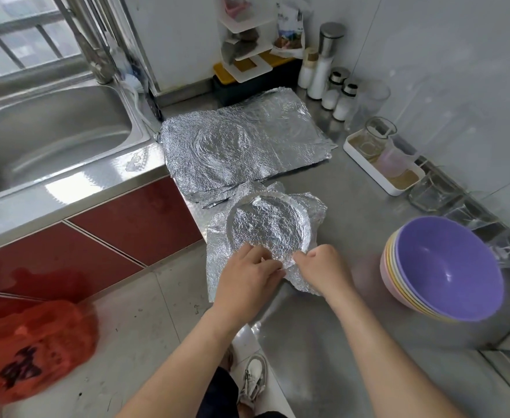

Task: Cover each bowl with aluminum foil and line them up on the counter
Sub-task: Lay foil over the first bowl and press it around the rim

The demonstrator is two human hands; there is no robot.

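- A brushed stainless-steel counter [353, 194] runs from the centre to the lower right of the frame, below a white tiled wall.
- A steel sink [51, 137] with its tap fills the upper left. Glossy red cabinet doors [133, 218] sit beneath it, above a pale grey tiled floor.
- An orange plastic bag [33, 348] with dark print lies on the floor at lower left.
- The foil-covered bowl [267, 227] stands at the centre of the frame, close to the counter's front edge. Its round rim shows as a ring pressed through the crinkled wrap.
- The loose foil edge [217, 276] flares out around it, rumpled and angular, and overhangs the counter at the left.
- The left hand [247, 276] is at the near rim, its fingers curled and pinching the loose foil edge.
- The right hand [320, 270] is just beside it, bunched almost into a fist, its fingertips gripping the same edge against the rim. The two hands nearly touch.
- Above the bowl in the frame lie flat foil sheets [241, 146], finely wrinkled, with a circular imprint in the left half.
- At right stands a stack of smooth plastic bowls [441, 267], tilted, the top one purple with yellow and pink rims below.
- Along the wall at upper right are white shakers [341, 101], a white tray [380, 164] and clear glasses [434, 191].
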